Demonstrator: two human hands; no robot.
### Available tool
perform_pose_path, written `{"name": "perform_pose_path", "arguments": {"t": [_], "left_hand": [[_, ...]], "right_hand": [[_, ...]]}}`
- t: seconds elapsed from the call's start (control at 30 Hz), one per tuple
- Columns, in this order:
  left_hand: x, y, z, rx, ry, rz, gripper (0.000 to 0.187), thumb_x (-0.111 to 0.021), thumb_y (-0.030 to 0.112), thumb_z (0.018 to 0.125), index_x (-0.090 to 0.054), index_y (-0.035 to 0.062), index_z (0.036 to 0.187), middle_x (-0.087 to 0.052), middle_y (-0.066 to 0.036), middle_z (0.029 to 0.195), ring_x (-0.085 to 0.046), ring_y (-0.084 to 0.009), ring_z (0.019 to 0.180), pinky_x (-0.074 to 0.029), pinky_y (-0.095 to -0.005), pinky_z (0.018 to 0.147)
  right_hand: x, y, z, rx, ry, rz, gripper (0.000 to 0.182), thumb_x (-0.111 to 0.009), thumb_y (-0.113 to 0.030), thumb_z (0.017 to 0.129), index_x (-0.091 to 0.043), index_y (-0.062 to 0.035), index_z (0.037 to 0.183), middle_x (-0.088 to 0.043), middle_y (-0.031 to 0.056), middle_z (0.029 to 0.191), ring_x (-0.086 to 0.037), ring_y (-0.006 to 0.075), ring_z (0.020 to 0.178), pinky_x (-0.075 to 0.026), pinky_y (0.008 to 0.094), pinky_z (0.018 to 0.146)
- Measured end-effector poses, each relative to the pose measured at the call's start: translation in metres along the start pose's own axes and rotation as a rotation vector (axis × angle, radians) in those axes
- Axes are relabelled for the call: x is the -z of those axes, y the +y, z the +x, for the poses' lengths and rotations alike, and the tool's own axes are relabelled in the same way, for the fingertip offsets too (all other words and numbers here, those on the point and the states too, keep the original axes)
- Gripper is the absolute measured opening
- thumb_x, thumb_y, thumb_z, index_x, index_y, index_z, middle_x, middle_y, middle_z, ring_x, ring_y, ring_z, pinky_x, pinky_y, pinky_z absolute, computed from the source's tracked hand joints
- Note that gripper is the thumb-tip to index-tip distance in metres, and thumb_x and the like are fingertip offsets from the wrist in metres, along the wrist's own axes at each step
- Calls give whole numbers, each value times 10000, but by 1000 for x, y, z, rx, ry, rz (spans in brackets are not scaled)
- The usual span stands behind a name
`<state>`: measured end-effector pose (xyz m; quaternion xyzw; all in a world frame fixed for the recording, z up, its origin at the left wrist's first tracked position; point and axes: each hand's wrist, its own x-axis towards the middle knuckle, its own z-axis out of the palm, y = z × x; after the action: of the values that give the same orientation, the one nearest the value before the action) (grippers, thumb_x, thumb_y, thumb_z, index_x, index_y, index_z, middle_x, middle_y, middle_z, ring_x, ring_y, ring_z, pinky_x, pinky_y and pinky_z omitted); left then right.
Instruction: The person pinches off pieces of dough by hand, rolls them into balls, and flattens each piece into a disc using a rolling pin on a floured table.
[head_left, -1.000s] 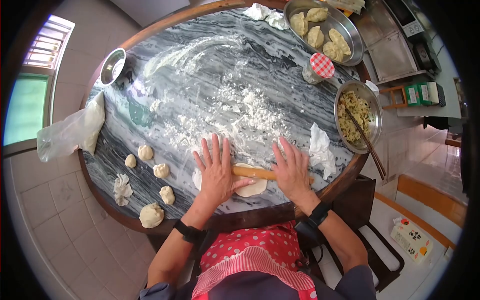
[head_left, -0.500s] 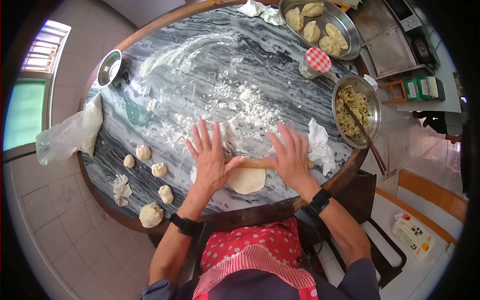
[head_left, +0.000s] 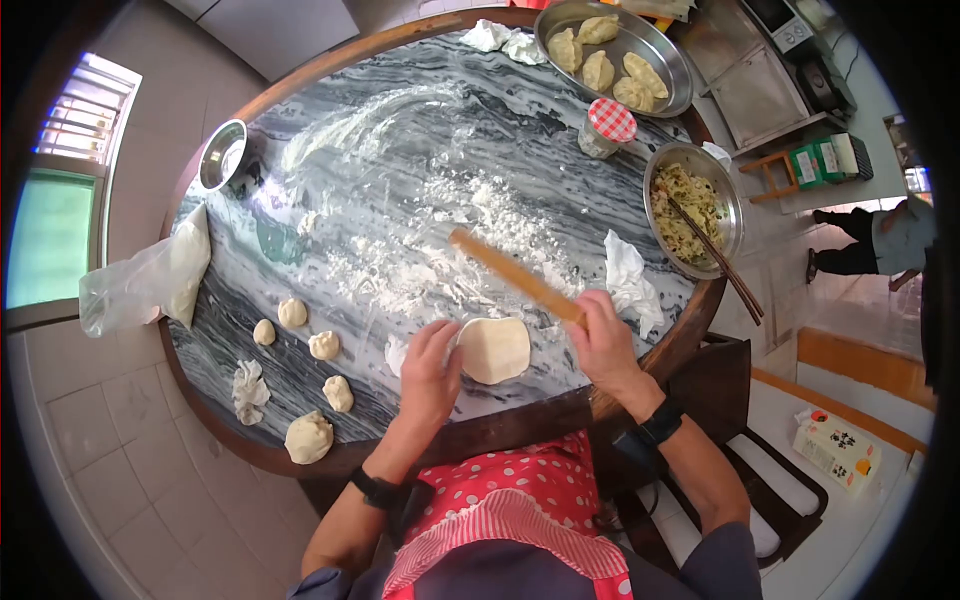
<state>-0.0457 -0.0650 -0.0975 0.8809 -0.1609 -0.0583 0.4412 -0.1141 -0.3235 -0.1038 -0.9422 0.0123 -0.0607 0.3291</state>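
Left hand (head_left: 428, 372): fingertips laid on the flat round pale dough disc (head_left: 494, 349), near the marble table's (head_left: 400, 120) front edge.
Right hand (head_left: 604, 340): closed around the wooden rolling pin (head_left: 515, 276), lifted.
Steel bowl (head_left: 735, 215): chopped filling, chopsticks.
Steel tray (head_left: 672, 70): folded dumplings.

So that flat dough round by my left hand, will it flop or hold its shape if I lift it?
The dough round looks thin and soft, so it will probably droop from the left hand. Loose flour on the marble table suggests it should slide rather than stick. It seems light and may stretch if pulled.
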Motion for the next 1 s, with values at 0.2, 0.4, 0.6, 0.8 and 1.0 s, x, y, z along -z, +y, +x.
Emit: {"name": "perform_pose_path", "arguments": {"t": [0.2, 0.4, 0.6, 0.8, 1.0], "left_hand": [[-25, 2, 23, -188, -264, 346, 348, -703, 46, 787, -646, 24, 1130, -636, -166, 1025, -607, -357, 972, -515, -444, 833], [-23, -7, 37, 16, -388, 284, 136, -688, 57, 781, -634, 25, 902, -605, -167, 901, -604, -383, 864, -503, -437, 774], [-20, 2, 24, 235, -659, -444, 119, -593, 126, 964, -565, 32, 1031, -659, -96, 885, -653, -208, 871, -517, -355, 697], [-19, 29, -1, 728, -372, -1214, 244, -554, 143, 1011, -520, 23, 1220, -640, -96, 1121, -650, -181, 1013, -545, -331, 852], [-15, 11, -45, 965, 45, -1083, 392, -555, 120, 1003, -471, 25, 1374, -623, -87, 1229, -635, -183, 1082, -517, -336, 934]], "right_hand": [[24, -22, -22, -316, 173, 252, 231, -635, -187, 943, -560, 24, 1002, -565, 155, 906, -591, 320, 770, -469, 380, 682], [22, -22, -76, -479, 300, 319, 205, -654, -154, 935, -578, 31, 981, -561, 122, 801, -554, 213, 697, -451, 333, 640], [20, -28, -104, -514, 332, 336, 197, -649, -149, 943, -582, 33, 982, -549, 106, 778, -526, 177, 677, -443, 321, 624], [21, -37, -102, -456, 313, 345, 200, -668, -144, 925, -588, 28, 991, -565, 119, 815, -546, 219, 655, -454, 328, 621], [9, -47, -77, -271, 177, 207, 268, -732, -98, 838, -602, 16, 1043, -588, 136, 914, -624, 331, 794, -504, 382, 671]]}}
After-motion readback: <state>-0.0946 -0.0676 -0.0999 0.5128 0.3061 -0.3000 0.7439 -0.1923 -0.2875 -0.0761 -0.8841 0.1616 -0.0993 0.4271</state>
